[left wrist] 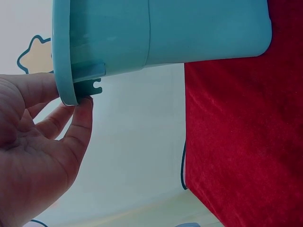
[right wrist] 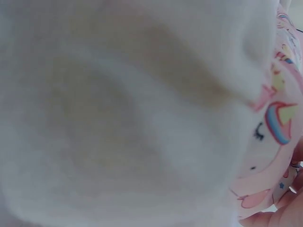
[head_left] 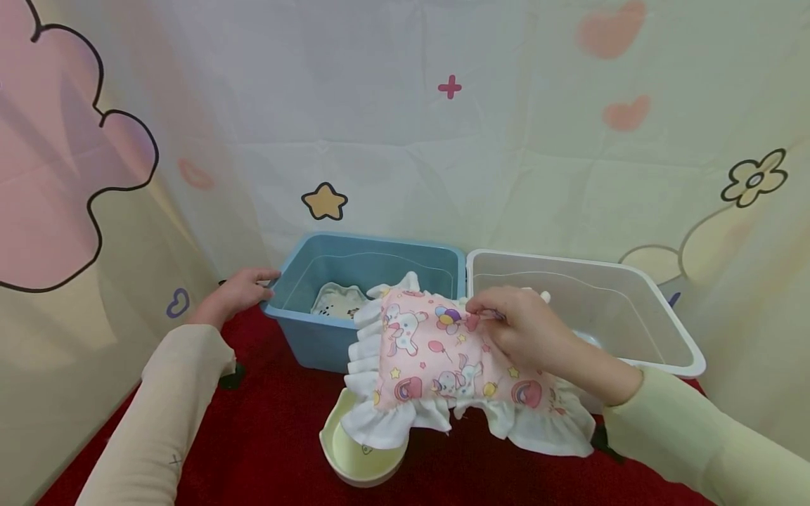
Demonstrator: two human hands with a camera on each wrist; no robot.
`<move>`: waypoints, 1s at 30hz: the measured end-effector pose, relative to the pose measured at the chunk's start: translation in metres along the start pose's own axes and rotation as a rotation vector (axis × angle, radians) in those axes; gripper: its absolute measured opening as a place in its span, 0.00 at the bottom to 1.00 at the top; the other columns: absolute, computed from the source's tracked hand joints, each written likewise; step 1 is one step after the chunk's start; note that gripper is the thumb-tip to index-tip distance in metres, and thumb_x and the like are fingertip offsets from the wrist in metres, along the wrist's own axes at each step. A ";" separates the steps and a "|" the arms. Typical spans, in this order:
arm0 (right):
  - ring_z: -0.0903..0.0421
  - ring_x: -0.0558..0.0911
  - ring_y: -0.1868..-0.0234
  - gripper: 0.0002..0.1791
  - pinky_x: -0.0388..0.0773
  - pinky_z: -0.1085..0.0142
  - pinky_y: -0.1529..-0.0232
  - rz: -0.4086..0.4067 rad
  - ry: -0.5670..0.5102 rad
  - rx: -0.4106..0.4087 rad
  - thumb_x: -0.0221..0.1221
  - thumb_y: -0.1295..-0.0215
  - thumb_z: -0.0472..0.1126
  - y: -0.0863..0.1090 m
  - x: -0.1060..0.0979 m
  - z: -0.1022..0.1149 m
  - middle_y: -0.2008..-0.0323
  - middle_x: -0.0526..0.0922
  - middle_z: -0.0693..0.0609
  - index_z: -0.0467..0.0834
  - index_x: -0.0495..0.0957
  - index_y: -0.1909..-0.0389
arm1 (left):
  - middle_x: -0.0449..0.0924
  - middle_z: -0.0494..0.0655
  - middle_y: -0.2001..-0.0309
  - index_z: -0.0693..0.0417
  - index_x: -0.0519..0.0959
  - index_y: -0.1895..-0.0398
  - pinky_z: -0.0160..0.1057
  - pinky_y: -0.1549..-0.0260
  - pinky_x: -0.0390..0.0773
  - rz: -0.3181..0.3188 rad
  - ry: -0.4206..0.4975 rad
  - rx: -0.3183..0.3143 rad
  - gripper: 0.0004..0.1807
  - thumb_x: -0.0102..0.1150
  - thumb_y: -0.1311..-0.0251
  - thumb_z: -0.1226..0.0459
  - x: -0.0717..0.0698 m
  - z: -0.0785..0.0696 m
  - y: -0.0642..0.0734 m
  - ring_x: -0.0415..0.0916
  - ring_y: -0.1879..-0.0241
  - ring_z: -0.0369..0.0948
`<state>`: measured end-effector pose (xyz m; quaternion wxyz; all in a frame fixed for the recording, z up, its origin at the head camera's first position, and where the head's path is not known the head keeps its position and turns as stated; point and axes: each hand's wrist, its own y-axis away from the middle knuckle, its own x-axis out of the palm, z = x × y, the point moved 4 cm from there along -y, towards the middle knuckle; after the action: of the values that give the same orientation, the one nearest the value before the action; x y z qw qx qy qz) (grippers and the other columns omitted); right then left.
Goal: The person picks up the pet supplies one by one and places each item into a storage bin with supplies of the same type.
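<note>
Two hands apart: L hand (head_left: 239, 292) pinching blue bin (head_left: 310, 344) rim at abt 9 o'clock, R hand (head_left: 522, 327) gripping pink pillow (head_left: 420, 372) at that bin's 4 o'clock, prob. mid-carry, next move likely needing it kept clear of yellow bowl (head_left: 344, 457) at its 8 o'clock.

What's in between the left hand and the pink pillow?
The blue bin, with a white patterned thing inside; the head view shows it between the left hand and the pink pillow.
</note>
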<state>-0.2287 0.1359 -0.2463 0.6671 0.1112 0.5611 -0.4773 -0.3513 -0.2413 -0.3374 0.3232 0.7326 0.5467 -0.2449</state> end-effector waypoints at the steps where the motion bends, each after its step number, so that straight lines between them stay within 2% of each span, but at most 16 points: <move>1: 0.55 0.78 0.65 0.13 0.78 0.61 0.62 0.003 0.001 0.000 0.53 0.51 0.24 -0.001 0.000 0.000 0.68 0.83 0.49 0.41 0.81 0.68 | 0.49 0.69 0.36 0.67 0.50 0.35 0.58 0.45 0.61 0.000 0.001 0.005 0.28 0.39 0.39 0.70 0.000 0.000 0.000 0.52 0.39 0.64; 14: 0.56 0.78 0.67 0.12 0.77 0.62 0.62 0.025 0.014 -0.022 0.53 0.49 0.25 -0.015 0.003 0.003 0.70 0.82 0.51 0.41 0.81 0.68 | 0.49 0.69 0.36 0.67 0.50 0.35 0.57 0.45 0.62 -0.007 -0.008 0.000 0.28 0.39 0.39 0.70 0.000 0.001 0.000 0.53 0.39 0.64; 23: 0.54 0.78 0.65 0.11 0.78 0.61 0.60 0.055 0.009 0.009 0.53 0.48 0.26 -0.021 0.008 0.004 0.68 0.82 0.48 0.39 0.80 0.66 | 0.50 0.68 0.36 0.66 0.51 0.35 0.57 0.45 0.62 -0.010 -0.003 -0.015 0.28 0.40 0.39 0.70 0.000 0.001 -0.001 0.53 0.40 0.63; 30: 0.56 0.77 0.67 0.11 0.78 0.63 0.61 0.046 0.018 -0.006 0.54 0.48 0.27 -0.028 0.011 0.006 0.69 0.83 0.49 0.40 0.81 0.67 | 0.49 0.69 0.36 0.67 0.50 0.35 0.57 0.45 0.63 -0.011 -0.005 -0.001 0.28 0.40 0.39 0.70 0.000 0.000 -0.001 0.54 0.40 0.64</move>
<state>-0.2471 0.1119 -0.2426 0.6731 0.1265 0.5659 -0.4590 -0.3517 -0.2411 -0.3380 0.3237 0.7288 0.5500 -0.2482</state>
